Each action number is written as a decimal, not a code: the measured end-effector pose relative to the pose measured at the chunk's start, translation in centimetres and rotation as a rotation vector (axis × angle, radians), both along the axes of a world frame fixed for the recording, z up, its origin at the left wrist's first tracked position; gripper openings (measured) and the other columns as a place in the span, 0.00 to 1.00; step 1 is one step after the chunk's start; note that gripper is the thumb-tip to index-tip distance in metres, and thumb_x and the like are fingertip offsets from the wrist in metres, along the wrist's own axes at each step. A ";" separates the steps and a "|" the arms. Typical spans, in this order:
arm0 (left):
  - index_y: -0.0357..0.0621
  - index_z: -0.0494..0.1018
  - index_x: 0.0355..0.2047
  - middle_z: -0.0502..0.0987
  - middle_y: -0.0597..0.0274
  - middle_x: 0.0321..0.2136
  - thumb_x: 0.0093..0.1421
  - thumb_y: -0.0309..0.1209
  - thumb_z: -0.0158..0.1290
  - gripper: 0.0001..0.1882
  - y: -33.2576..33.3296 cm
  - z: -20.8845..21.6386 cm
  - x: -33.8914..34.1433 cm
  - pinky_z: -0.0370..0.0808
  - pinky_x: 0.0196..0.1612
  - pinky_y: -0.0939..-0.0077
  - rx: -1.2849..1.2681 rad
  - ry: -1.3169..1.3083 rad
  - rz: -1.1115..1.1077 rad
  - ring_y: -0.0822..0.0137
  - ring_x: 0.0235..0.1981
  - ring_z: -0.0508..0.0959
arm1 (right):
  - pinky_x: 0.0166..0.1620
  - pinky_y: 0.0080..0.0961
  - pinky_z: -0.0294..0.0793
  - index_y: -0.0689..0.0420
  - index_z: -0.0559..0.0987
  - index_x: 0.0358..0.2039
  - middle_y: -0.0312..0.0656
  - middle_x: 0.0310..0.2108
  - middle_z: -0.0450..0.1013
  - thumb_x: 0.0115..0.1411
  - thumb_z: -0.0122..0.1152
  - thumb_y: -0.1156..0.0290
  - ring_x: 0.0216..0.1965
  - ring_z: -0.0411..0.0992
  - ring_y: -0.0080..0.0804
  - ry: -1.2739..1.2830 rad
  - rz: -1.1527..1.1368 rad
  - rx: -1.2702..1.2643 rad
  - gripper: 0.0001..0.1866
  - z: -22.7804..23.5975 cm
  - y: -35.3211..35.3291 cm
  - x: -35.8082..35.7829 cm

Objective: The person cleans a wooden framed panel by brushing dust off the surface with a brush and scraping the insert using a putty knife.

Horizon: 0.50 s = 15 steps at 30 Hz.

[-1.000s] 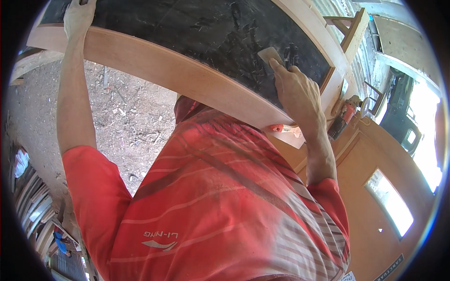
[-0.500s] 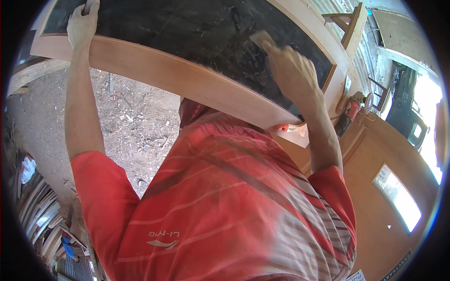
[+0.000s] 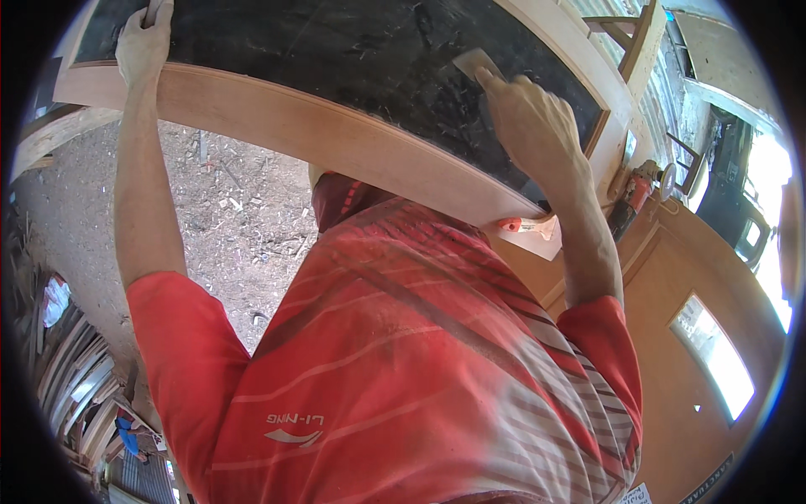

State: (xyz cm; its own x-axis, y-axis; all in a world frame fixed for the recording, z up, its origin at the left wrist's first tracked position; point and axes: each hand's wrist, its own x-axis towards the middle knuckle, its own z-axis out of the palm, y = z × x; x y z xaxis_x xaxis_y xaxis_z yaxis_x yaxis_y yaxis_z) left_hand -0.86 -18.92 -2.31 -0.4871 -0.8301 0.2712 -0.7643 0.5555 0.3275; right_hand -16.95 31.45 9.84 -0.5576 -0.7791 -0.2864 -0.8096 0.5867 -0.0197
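Observation:
A dark, scuffed panel (image 3: 327, 59) set in a light wooden frame (image 3: 277, 105) spans the top of the view before me. My right hand (image 3: 537, 122) is closed on a small flat rectangular scraper (image 3: 477, 63), its blade against or just over the dark surface; contact cannot be made out. At the far left, my left hand (image 3: 144, 46) grips a narrow object (image 3: 151, 12) over the panel's corner. Its kind is not clear, and the picture's upper edge cuts it off. A paintbrush (image 3: 527, 225) with a red-tipped handle lies on the frame's near edge, beside my right forearm.
An angle grinder (image 3: 635, 197) rests beyond my right forearm, near a brown wooden door (image 3: 659, 336) with a rectangular opening. Wood chips litter the ground (image 3: 243, 202) at left. Stacked boards (image 3: 80, 386) stand at lower left. A timber brace (image 3: 642, 50) rises at upper right.
My right hand and the scraper have shifted slightly right over the dark panel. My left hand keeps its grip at the corner, and the whole view has moved a little.

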 end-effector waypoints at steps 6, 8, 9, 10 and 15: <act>0.43 0.80 0.55 0.81 0.45 0.52 0.60 0.66 0.54 0.40 0.6 0.6 -0.3 0.72 0.61 0.56 -0.009 -0.003 -0.027 0.47 0.57 0.78 | 0.38 0.46 0.81 0.52 0.80 0.54 0.54 0.33 0.80 0.67 0.54 0.72 0.34 0.82 0.54 -0.026 -0.044 0.055 0.16 -0.5 0.0 -0.4; 0.42 0.79 0.56 0.81 0.44 0.52 0.60 0.64 0.56 0.39 -0.6 0.0 0.7 0.73 0.59 0.55 -0.027 0.013 -0.076 0.46 0.55 0.79 | 0.41 0.47 0.81 0.51 0.79 0.55 0.54 0.37 0.80 0.68 0.53 0.70 0.36 0.81 0.55 0.027 -0.065 -0.067 0.17 -2.3 -1.4 -2.1; 0.42 0.79 0.56 0.81 0.44 0.52 0.60 0.64 0.56 0.39 -0.7 -0.3 0.9 0.73 0.59 0.55 -0.036 0.016 -0.093 0.46 0.55 0.79 | 0.41 0.47 0.81 0.51 0.79 0.55 0.54 0.37 0.80 0.68 0.53 0.70 0.36 0.81 0.55 0.030 -0.082 -0.075 0.17 -2.2 -1.1 -2.0; 0.40 0.79 0.54 0.82 0.44 0.51 0.60 0.63 0.57 0.38 -0.4 -0.2 0.6 0.74 0.59 0.56 -0.002 0.024 -0.113 0.46 0.54 0.80 | 0.43 0.48 0.80 0.51 0.79 0.57 0.54 0.39 0.79 0.68 0.53 0.69 0.39 0.81 0.55 -0.005 -0.161 -0.140 0.18 -2.0 -0.6 -2.0; 0.33 0.79 0.52 0.82 0.41 0.49 0.62 0.56 0.59 0.35 2.0 1.6 0.2 0.74 0.58 0.55 0.003 0.029 -0.155 0.45 0.53 0.80 | 0.48 0.47 0.76 0.53 0.78 0.60 0.56 0.41 0.77 0.67 0.53 0.68 0.44 0.78 0.56 -0.134 -0.503 -0.419 0.21 0.3 5.7 -0.7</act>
State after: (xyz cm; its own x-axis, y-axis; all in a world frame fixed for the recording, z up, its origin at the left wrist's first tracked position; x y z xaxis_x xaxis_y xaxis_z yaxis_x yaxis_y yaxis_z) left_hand -0.67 -16.94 -0.74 -0.6015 -0.7465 0.2844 -0.6598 0.6650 0.3499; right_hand -17.70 37.16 10.17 -0.8628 -0.4939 -0.1081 -0.4142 0.8131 -0.4091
